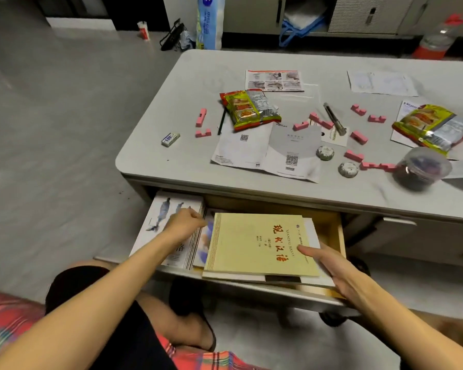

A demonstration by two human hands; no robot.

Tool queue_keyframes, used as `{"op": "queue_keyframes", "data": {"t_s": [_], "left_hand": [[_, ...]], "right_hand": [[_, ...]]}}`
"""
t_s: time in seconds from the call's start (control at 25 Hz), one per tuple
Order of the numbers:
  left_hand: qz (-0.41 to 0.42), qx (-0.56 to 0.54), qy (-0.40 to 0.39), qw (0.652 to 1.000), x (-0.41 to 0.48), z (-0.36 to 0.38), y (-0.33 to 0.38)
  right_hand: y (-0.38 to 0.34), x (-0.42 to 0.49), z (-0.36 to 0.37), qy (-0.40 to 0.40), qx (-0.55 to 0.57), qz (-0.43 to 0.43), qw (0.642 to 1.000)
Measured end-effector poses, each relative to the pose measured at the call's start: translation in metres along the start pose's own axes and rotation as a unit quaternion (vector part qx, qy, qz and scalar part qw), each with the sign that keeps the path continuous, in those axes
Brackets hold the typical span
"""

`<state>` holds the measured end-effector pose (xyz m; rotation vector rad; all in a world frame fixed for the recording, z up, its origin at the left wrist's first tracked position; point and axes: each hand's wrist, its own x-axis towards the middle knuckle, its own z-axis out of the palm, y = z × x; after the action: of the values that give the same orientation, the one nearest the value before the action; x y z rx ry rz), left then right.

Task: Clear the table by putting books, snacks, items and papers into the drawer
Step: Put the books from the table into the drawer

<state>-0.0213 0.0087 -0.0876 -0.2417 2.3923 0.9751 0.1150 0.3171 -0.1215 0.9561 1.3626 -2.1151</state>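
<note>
The wooden drawer [332, 231] under the grey table [171, 156] stands pulled out. A yellow book [251, 244] lies flat on top of other books inside it. My right hand [329, 265] rests with fingers spread on that book's near right corner. My left hand [183, 222] is curled on the edge of white books [161, 212] standing at the drawer's left side. On the table lie two snack bags [251, 108] [433, 126], papers [267, 148], several pink blocks [203, 117], a pen [334, 118] and a plastic tub [420, 169].
A white eraser [170, 139] sits near the table's left edge, and two round foil-wrapped items [325, 152] lie by the papers. My knees and a plaid cloth [11, 321] are below the drawer. A bottle [436, 41] and bags stand on the floor behind the table.
</note>
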Motion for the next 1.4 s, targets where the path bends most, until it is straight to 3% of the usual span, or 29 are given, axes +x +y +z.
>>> {"op": "queue_keyframes", "data": {"t_s": [0.08,0.24,0.4,0.52,0.68,0.84,0.88,1.04,1.4], "left_hand": [[0.045,0.206,0.112,0.971,0.011,0.001,-0.013],[0.028,0.337,0.034,0.940,0.032,0.007,-0.032],[0.044,0.418,0.039,0.907,0.045,0.005,-0.026],[0.050,0.456,0.032,0.888,0.041,0.011,-0.016],[0.042,0.453,0.021,0.890,0.037,0.017,-0.010],[0.047,0.454,0.016,0.889,0.039,0.016,-0.011],[0.046,0.453,0.015,0.890,0.040,0.017,-0.012],[0.047,0.454,0.015,0.890,0.042,0.019,-0.015],[0.057,0.460,0.014,0.886,0.042,0.017,-0.015]], "right_hand": [[0.002,0.022,0.008,0.030,0.018,-0.030,0.999],[0.013,0.069,0.028,0.046,-0.011,-0.043,0.998],[0.029,0.098,0.037,0.041,-0.043,-0.007,0.998],[0.035,0.110,0.051,0.126,-0.127,0.000,0.984],[0.040,0.115,0.062,0.227,-0.309,-0.026,0.923],[0.039,0.104,0.064,0.311,-0.541,-0.114,0.774],[0.038,0.102,0.065,0.298,-0.571,-0.148,0.750],[0.045,0.098,0.068,0.114,-0.695,-0.128,0.698],[0.049,0.100,0.071,0.148,-0.712,-0.172,0.665]]}}
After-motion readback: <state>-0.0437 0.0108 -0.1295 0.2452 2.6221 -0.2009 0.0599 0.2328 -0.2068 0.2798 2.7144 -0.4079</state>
